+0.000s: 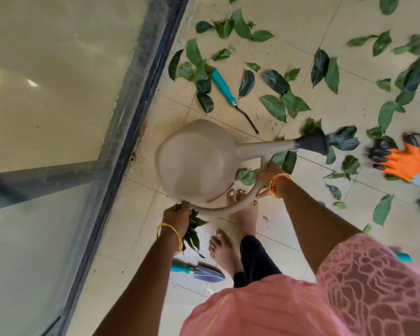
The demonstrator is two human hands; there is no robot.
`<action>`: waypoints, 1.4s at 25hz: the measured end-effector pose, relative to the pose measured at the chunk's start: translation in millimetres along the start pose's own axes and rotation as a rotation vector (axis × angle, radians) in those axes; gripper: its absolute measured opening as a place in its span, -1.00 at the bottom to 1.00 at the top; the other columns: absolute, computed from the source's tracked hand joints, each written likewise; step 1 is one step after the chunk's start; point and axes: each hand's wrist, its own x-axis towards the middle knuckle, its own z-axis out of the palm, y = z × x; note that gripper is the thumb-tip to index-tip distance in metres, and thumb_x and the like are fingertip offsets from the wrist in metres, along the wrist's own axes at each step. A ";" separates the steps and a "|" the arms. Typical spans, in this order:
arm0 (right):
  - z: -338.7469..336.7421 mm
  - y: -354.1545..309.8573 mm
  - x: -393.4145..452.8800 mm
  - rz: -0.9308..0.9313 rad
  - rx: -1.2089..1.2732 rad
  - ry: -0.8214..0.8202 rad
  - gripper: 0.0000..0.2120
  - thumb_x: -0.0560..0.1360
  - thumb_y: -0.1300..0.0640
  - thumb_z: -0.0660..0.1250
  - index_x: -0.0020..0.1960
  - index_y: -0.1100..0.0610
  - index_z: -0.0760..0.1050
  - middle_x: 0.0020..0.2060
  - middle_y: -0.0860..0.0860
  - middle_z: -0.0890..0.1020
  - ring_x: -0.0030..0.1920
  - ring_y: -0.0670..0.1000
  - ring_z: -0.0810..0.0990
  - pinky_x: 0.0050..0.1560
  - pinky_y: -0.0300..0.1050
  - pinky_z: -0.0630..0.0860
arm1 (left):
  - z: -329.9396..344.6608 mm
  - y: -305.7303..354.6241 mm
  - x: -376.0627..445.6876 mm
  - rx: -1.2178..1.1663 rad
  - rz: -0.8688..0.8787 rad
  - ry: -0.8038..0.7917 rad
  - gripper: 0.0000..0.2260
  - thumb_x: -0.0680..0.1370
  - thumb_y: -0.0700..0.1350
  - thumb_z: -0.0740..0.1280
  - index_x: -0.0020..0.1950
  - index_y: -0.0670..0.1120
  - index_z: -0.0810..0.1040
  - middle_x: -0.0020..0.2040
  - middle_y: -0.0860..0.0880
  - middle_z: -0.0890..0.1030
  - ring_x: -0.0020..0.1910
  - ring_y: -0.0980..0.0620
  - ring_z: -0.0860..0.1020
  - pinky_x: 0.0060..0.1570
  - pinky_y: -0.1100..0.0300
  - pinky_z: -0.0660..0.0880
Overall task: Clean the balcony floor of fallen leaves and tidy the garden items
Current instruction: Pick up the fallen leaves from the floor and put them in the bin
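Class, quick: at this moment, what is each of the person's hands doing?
Left hand: grips a bunch of leaves, touching the watering can.
Right hand: grips the watering can's handle.

The watering can (197,163) looks matt beige plastic with a dark rose. The floor (264,57) is smooth, glossy cream tile. Beside the can, leaves (274,81) shine waxy; the glove (403,161) looks rubber-coated cloth.

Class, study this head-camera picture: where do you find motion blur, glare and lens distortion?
Head view: motion blur smears the orange glove and the watering can; pale glare patches sit on the glass panel; wide-angle distortion bows the dark frame; the teal-handled tool stays fairly sharp.
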 end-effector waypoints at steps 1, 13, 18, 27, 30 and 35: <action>3.4 -0.2 15.0 0.014 -0.036 -0.020 -0.65 0.50 0.33 0.29 0.26 0.23 0.33 0.19 0.28 0.46 0.19 0.31 0.49 0.12 0.25 0.50 | -4.8 -7.6 -1.9 -0.010 0.003 0.001 -0.73 0.60 -0.06 0.22 -0.26 -0.12 0.45 -0.30 -0.10 0.49 -0.29 0.00 0.45 -0.28 0.19 0.38; 136.9 8.0 33.0 -0.063 -0.216 -0.156 -0.59 0.47 0.22 0.31 0.29 0.15 0.32 0.14 0.18 0.53 0.15 0.24 0.52 0.15 0.20 0.51 | -39.5 -65.4 28.7 -0.034 -0.051 0.047 -0.74 0.60 -0.04 0.23 -0.24 -0.12 0.47 -0.28 -0.12 0.51 -0.21 -0.11 0.48 -0.10 0.13 0.40; 108.9 31.6 17.3 -0.061 -0.092 -0.107 -0.63 0.45 0.27 0.27 0.25 0.09 0.45 0.15 0.09 0.57 0.12 0.13 0.56 0.16 -0.02 0.52 | -34.3 -51.6 28.3 0.034 -0.048 -0.012 -0.77 0.57 -0.05 0.24 -0.23 -0.13 0.49 -0.28 -0.13 0.50 -0.25 -0.07 0.46 -0.11 0.12 0.40; 43.8 80.8 66.1 -0.388 -0.855 0.084 -0.32 0.44 0.28 0.34 0.46 -0.07 0.20 0.48 0.10 0.09 0.42 0.22 0.16 0.31 0.14 0.38 | 48.6 -32.1 37.9 0.171 0.044 -0.266 -0.77 0.52 -0.08 0.28 -0.31 -0.12 0.47 -0.28 -0.13 0.54 -0.29 -0.06 0.50 -0.18 0.11 0.49; 52.9 97.5 98.2 -0.585 -1.053 0.077 -0.24 0.43 0.31 0.34 0.49 -0.13 0.13 0.52 0.07 -0.09 0.49 0.24 -0.06 0.34 0.20 0.33 | 86.1 -39.2 59.5 0.377 0.011 -0.401 -0.77 0.50 0.00 0.32 -0.26 -0.13 0.50 -0.18 -0.14 0.55 -0.22 -0.05 0.50 -0.10 0.13 0.47; 47.1 125.7 114.4 -0.764 -1.012 0.168 -0.53 0.55 0.33 0.17 0.44 0.13 0.30 0.41 0.20 0.24 0.41 0.26 0.17 0.32 0.13 0.37 | 113.2 -45.9 70.7 0.389 -0.044 -0.324 -0.76 0.53 -0.01 0.29 -0.07 -0.19 0.52 -0.19 -0.12 0.51 -0.20 -0.05 0.48 -0.11 0.15 0.41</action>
